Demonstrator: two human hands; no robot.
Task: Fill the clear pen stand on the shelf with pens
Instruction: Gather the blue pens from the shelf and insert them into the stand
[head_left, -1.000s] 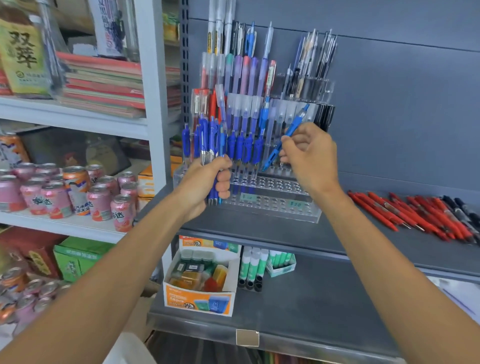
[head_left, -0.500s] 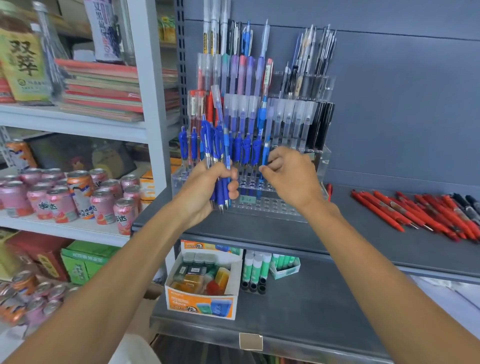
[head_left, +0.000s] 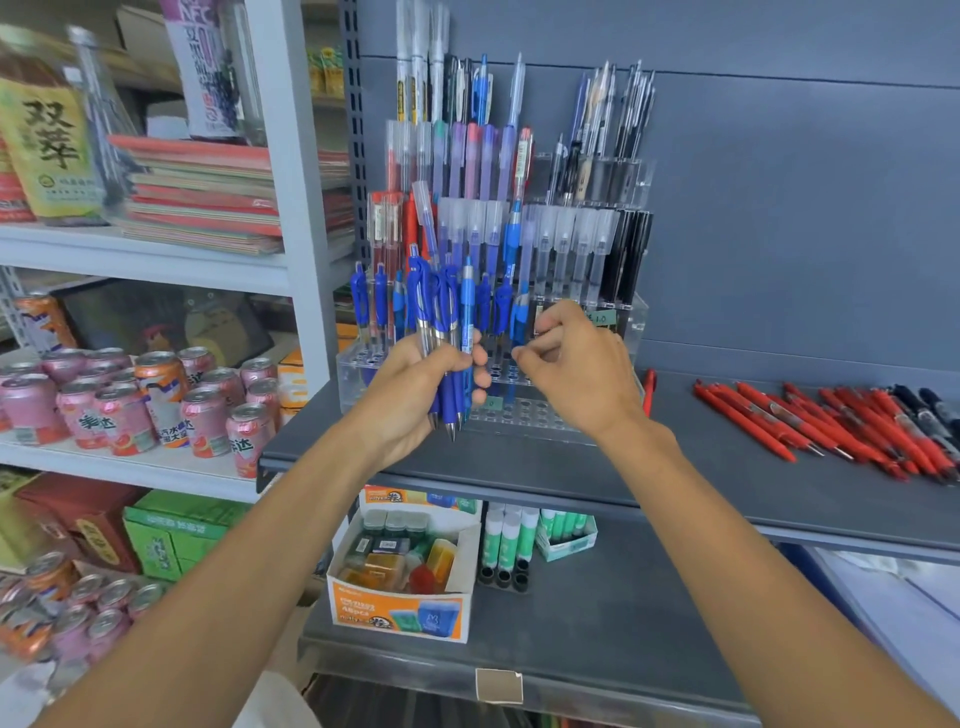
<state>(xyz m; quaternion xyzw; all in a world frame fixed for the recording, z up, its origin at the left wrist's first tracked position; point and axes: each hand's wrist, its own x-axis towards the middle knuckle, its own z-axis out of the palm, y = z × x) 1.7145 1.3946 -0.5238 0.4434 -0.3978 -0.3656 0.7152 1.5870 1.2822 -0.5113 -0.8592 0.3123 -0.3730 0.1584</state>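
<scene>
On the flat grey metal shelf (head_left: 727, 467) stands the clear pen stand (head_left: 524, 413). It is made of see-through plastic steps full of small round holes, with many pens upright in it. The left hand (head_left: 415, 395) grips a bunch of blue pens (head_left: 448, 402) just in front of the stand, and their shiny silver tips point down. The right hand (head_left: 582, 374) is curled beside 1 standing blue pen (head_left: 519, 318). Whether it pinches that pen is hard to tell. Red pens (head_left: 810, 421) lie loose on the shelf to the right.
</scene>
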